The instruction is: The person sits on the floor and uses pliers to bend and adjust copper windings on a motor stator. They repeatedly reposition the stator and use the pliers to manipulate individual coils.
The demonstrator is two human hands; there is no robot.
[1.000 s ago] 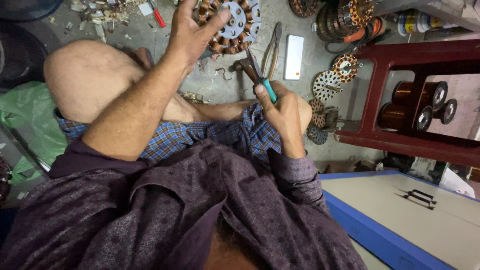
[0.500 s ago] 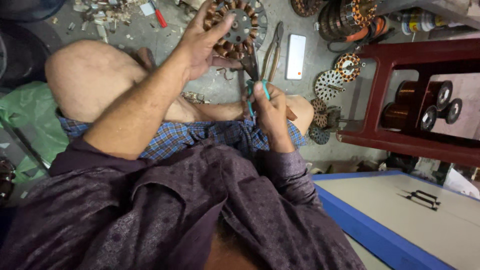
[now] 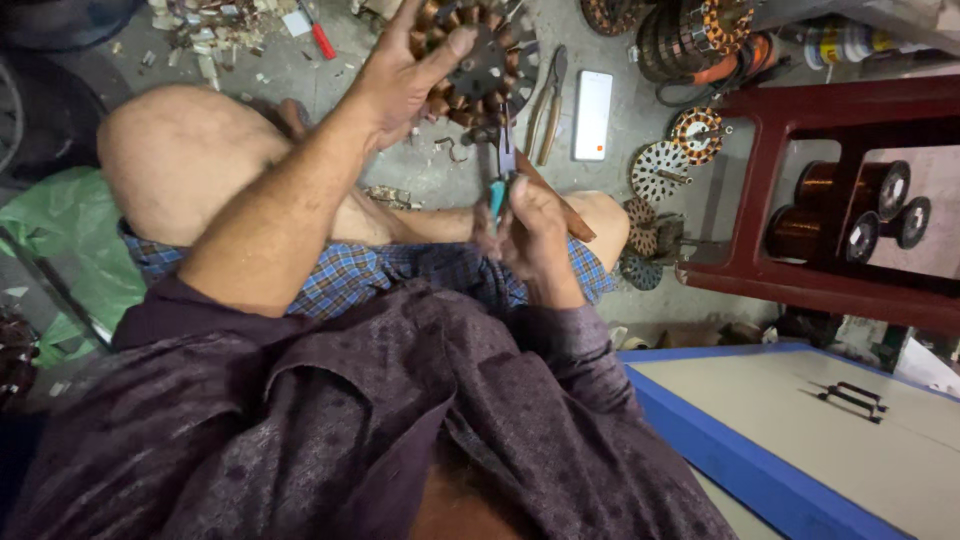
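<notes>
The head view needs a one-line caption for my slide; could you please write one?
Left hand grips a copper-wound stator while the right hand works teal-handled pliers at its edge.

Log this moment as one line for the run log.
left hand: grips round copper-wound stator | right hand: holds teal-handled pliers, tips at stator rim | floor: phone, second pliers

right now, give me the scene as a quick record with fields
left hand: left hand grips the round stator with copper coils, held up off the floor
right hand: right hand holds teal-handled pliers, tips at the stator's lower edge
floor: loose pliers, white phone, red-handled tool
stool: red stool, copper wire spools beneath
</notes>
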